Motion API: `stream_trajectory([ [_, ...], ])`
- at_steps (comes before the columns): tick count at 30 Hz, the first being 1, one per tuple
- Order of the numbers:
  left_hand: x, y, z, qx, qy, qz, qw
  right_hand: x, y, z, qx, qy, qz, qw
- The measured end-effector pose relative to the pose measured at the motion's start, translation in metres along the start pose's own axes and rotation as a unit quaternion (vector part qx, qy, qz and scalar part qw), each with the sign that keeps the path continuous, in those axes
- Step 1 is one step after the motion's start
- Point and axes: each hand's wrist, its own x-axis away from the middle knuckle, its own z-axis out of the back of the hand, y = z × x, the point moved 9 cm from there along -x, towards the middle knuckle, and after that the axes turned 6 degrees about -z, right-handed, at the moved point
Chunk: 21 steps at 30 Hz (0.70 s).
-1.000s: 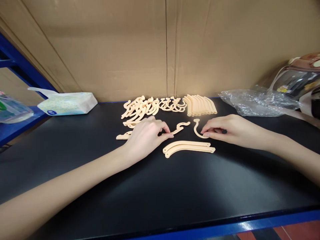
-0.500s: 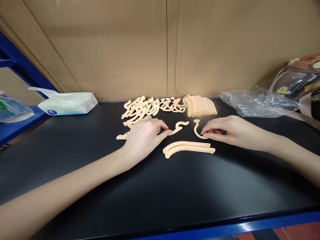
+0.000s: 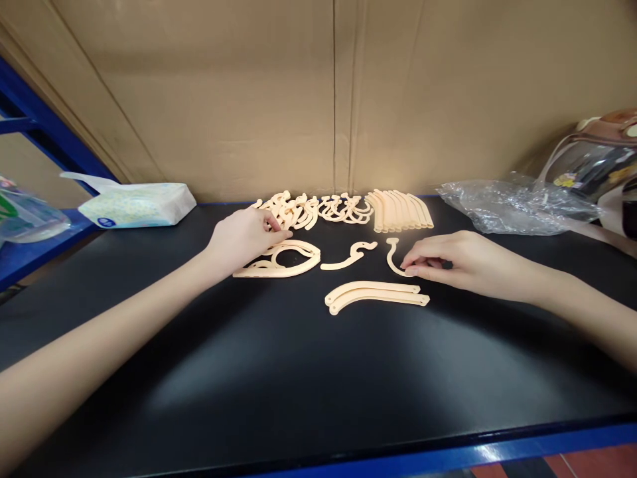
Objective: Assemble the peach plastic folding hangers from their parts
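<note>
My right hand (image 3: 432,260) is closed, thumb and finger pinching the lower end of a cream curved hook piece (image 3: 391,255) on the black table. My left hand (image 3: 249,239) reaches over the table's back left, fingers bent together near a heap of cream curved pieces (image 3: 301,212); what they hold, if anything, is hidden. Just below that hand lies a leaf-shaped set of joined cream pieces (image 3: 293,269), partly covered by it. Between my hands rests a single hooked arm piece (image 3: 351,257). Two long curved arms (image 3: 373,295) lie side by side nearer to me.
Along the back are a bunch of small hook pieces (image 3: 344,209) and a row of long curved arms (image 3: 401,211). A tissue pack (image 3: 139,204) sits at the left. Crumpled clear plastic (image 3: 507,206) and a transparent bag (image 3: 587,166) are at the right. Cardboard (image 3: 223,99) stands behind.
My left hand has let go of the hooked arm piece and moved left and back towards the heap, uncovering the leaf-shaped set. My right hand stays on the hook piece.
</note>
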Motion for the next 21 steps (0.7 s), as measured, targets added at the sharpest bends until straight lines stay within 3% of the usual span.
stream_trajectory([
  [7, -0.001, 0.002, -0.001, 0.011, 0.022, -0.006, 1.000, 0.000, -0.002, 0.001, 0.009, 0.003, 0.006, 1.000],
  [13, 0.001, 0.011, 0.014, 0.028, 0.052, -0.014, 0.998, 0.001, -0.004, 0.002, 0.014, 0.003, 0.016, 1.000],
  [17, 0.010, 0.029, 0.021, 0.064, 0.042, -0.021, 0.997, 0.000, -0.004, 0.001, 0.015, 0.002, 0.017, 1.000],
  [21, 0.025, 0.064, 0.015, 0.108, 0.014, -0.096, 0.989, 0.000, -0.002, 0.000, 0.015, 0.003, 0.012, 1.000],
])
